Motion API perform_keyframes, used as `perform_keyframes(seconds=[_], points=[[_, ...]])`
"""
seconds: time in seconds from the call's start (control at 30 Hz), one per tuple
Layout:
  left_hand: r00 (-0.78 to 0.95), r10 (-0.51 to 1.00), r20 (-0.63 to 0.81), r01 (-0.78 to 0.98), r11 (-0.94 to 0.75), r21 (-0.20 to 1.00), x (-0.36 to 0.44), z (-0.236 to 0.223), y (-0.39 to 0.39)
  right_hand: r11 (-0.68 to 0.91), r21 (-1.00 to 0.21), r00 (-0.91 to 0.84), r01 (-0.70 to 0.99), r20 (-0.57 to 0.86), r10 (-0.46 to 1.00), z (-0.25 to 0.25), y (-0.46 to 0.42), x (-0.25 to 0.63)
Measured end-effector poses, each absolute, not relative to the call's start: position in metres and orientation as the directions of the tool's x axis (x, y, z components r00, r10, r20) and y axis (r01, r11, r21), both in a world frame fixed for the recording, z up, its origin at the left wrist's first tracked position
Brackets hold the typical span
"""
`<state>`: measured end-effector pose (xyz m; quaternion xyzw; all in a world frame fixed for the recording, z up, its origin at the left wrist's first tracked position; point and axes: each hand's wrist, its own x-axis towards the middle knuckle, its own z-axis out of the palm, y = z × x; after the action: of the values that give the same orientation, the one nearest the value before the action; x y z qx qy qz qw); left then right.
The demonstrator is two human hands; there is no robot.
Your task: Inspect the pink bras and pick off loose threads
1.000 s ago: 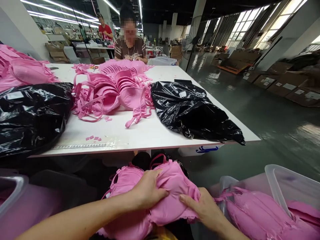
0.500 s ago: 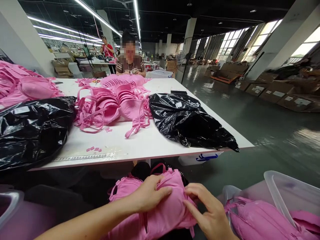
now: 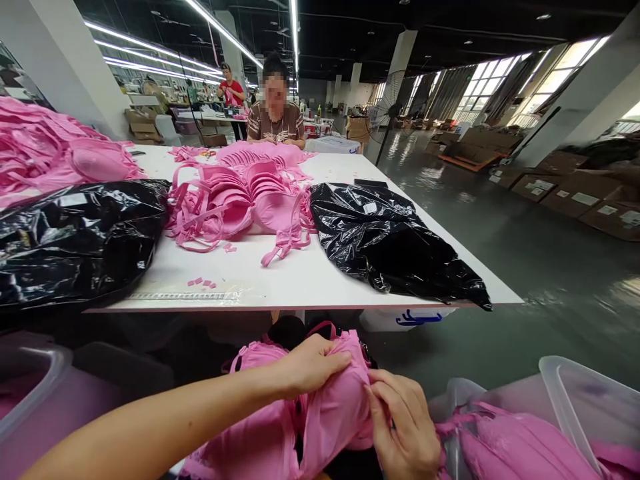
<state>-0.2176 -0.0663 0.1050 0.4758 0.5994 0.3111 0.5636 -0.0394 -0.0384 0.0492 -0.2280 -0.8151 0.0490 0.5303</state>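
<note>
A pink padded bra [image 3: 280,433] lies in my lap below the white table's front edge [image 3: 300,305]. My left hand [image 3: 313,365] pinches the top of one cup, fingers closed on the fabric. My right hand [image 3: 405,423] grips the same cup from the right, fingers curled into the cloth. Both hands touch near the cup's upper edge.
On the table lie a stack of pink bras [image 3: 235,200] and two black plastic bags [image 3: 395,247] [image 3: 75,240]. More pink garments [image 3: 55,150] are heaped far left. Clear bins [image 3: 575,407] with pink bras stand at my right, another bin [image 3: 30,387] at left. A person [image 3: 275,113] sits across the table.
My right hand has moved left and closed on the cup. My left hand has shifted from lying flat to pinching the top edge. The bra is now bunched up between both hands.
</note>
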Motion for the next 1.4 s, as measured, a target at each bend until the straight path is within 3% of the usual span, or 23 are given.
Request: perform_keyframes(seconds=[0.17, 0.23, 0.33, 0.43, 0.6, 0.77, 0.97, 1.07, 1.17, 1.3, 1.4], points=[[0.096, 0.917, -0.388, 0.438, 0.311, 0.844, -0.220, 0.123, -0.061, 0.893, -0.339, -0.354, 0.297, 0.829, 0.432, 0.052, -0.042, -0.044], [0.044, 0.917, -0.397, 0.449, 0.337, 0.827, -0.217, 0.133, -0.056, 0.882, -0.376, -0.336, 0.283, 0.822, 0.459, 0.054, -0.042, -0.043], [0.007, 0.924, -0.383, 0.362, 0.355, 0.862, -0.210, 0.140, -0.053, 0.841, -0.461, -0.336, 0.284, 0.774, 0.537, 0.058, -0.039, -0.039], [0.036, 0.927, -0.373, 0.259, 0.352, 0.899, -0.206, 0.138, -0.054, 0.778, -0.528, -0.441, 0.340, 0.641, 0.628, 0.063, -0.034, -0.034], [0.084, 0.914, -0.398, 0.200, 0.375, 0.905, -0.209, 0.130, -0.061, 0.738, -0.603, -0.657, 0.302, 0.430, 0.620, 0.067, -0.027, -0.023], [0.111, 0.902, -0.418, 0.173, 0.397, 0.901, -0.214, 0.121, -0.066, 0.674, -0.635, -0.706, 0.377, 0.274, 0.653, 0.060, -0.022, -0.018], [0.067, 0.853, -0.518, 0.095, 0.512, 0.854, -0.209, 0.107, -0.063, 0.599, -0.703, -0.708, 0.383, 0.193, 0.679, 0.056, -0.028, -0.018], [0.080, 0.827, -0.557, 0.146, 0.543, 0.827, -0.204, 0.108, -0.063, 0.506, -0.767, -0.780, 0.395, 0.011, 0.625, 0.062, -0.030, -0.020], [0.110, 0.837, -0.537, 0.278, 0.493, 0.825, -0.205, 0.110, -0.070, 0.324, -0.867, -0.856, 0.379, -0.195, 0.479, 0.067, -0.030, -0.021], [0.115, 0.937, -0.330, 0.399, 0.260, 0.879, -0.216, 0.106, -0.093, 0.169, -0.919, -0.814, 0.357, -0.217, 0.538, 0.069, -0.027, -0.018], [0.066, 0.945, -0.320, 0.420, 0.264, 0.868, -0.222, 0.095, -0.112, 0.062, -0.923, -0.810, 0.380, -0.300, 0.503, 0.071, -0.028, -0.016]])
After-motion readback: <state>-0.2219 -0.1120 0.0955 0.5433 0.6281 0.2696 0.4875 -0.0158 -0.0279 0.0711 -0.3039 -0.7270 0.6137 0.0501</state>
